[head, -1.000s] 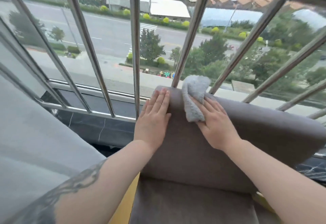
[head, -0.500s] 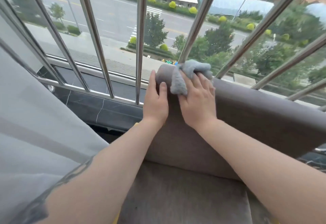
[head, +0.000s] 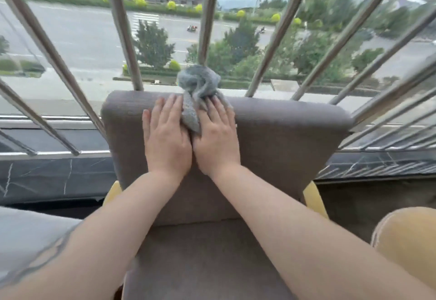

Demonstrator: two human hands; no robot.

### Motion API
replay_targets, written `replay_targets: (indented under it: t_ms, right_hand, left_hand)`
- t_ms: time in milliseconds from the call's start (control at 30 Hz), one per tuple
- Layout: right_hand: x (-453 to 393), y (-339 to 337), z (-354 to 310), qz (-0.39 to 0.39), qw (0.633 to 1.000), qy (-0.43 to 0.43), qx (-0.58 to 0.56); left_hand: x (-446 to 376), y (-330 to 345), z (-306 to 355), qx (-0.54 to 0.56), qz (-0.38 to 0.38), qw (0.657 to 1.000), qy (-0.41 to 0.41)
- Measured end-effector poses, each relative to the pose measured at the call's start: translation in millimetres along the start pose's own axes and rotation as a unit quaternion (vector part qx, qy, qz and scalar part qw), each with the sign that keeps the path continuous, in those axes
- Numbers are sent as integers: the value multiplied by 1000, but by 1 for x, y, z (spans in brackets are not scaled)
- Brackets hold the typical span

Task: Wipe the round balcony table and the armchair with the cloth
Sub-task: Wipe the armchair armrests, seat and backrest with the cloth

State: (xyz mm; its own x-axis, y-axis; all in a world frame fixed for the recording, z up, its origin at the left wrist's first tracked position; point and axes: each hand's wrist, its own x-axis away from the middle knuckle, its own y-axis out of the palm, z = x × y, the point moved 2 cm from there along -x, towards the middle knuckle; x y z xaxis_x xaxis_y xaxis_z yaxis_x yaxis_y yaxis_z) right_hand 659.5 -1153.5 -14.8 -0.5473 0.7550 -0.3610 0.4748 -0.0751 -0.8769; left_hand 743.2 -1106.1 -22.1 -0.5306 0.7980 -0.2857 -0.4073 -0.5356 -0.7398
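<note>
Both hands have slid from the backrest's left corner to its middle.
Left hand lies flat on the armchair; right hand, fingers straight, presses the bunched cloth at 12 o'clock.

head cam, looking down, close on armchair

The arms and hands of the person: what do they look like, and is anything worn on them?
Both forearms are bare, with no sleeves in view. The left forearm carries a dark tattoo of curved lines along its outer side. The right forearm shows no marking. The left hand and the right hand show no gloves, rings or watch; the nails are short.
</note>
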Motion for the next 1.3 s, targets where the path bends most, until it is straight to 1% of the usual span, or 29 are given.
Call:
replay_targets:
  t_ms: [33,67,100,167,233,267,300,333,367,400,433,467,533,567,633,667,733,800,833,867,900,967,1000,1033,1133,1200,1233,1267,1300]
  right_hand:
    - [4,-10,28,-22,997,-65,40]
    - [9,-21,66,-29,992,-90,82]
    - [14,-36,104,-23,992,-58,107]
    - [25,-63,157,36,989,102,103]
    - [26,-57,149,83,967,227,82]
    - [22,-49,131,98,965,237,55]
    - [18,-43,115,110,971,210,33]
    - [18,-40,107,105,983,151,12]
    - [20,-45,114,65,994,82,6]
    - [23,-52,138,41,999,15,25]
    - [29,-60,169,37,997,-21,61]
    - [36,-70,202,49,996,-8,81]
    - [48,-87,241,103,986,114,62]
    - [47,-86,239,124,976,172,47]
    - [34,-75,212,132,964,231,2]
    - [28,-71,201,130,964,231,-22]
    - [25,-76,212,127,974,186,-37]
    - [35,-84,246,164,973,158,-36]
    - [40,-86,261,181,966,173,-70]
    - [44,-89,273,201,945,211,-149]
    - [44,-91,281,229,899,265,-264]
    - [36,-95,282,271,750,359,-486]
    - [34,-91,285,274,693,385,-544]
    - [39,-83,289,274,674,396,-560]
    - [78,-51,297,263,665,436,-547]
    - [95,-38,310,211,633,521,-533]
    - [94,-37,316,183,626,550,-521]
    - [86,-43,318,168,632,545,-524]
    - [73,-52,315,177,649,509,-536]
  left_hand:
    - [2,5,5,-40,-12,999,11]
    - [4,10,10,-76,-34,996,36]
    - [5,14,17,-95,-63,991,67]
    - [3,26,38,-108,-105,983,109]
    - [-1,44,61,-115,-124,976,135]
    - [-3,53,74,-111,-127,975,145]
    - [-5,60,84,-101,-126,976,149]
    - [-7,66,91,-86,-122,978,145]
    - [-9,70,95,-81,-121,978,148]
    - [-9,72,96,-95,-125,974,163]
    - [-9,73,96,-118,-133,966,189]
    - [-11,73,98,-137,-146,955,218]
    - [-19,81,108,-166,-180,930,273]
    - [-24,89,118,-175,-194,917,301]
    - [-31,111,143,-173,-225,898,336]
    - [-34,120,155,-163,-237,897,336]
    - [-41,132,169,-156,-248,893,341]
    - [-47,141,179,-166,-271,866,387]
    - [-50,148,187,-167,-290,845,418]
    - [-54,157,198,-167,-304,825,446]
    - [-57,168,210,-169,-310,809,469]
    - [-60,187,232,-175,-315,786,503]
    - [-60,193,238,-173,-313,780,514]
    - [-59,196,240,-167,-304,780,521]
    - [-53,194,238,-142,-249,792,539]
    - [-51,196,237,-147,-231,788,551]
    - [-50,196,237,-153,-230,785,555]
    - [-51,197,237,-155,-228,782,559]
    - [-52,197,237,-152,-226,781,562]
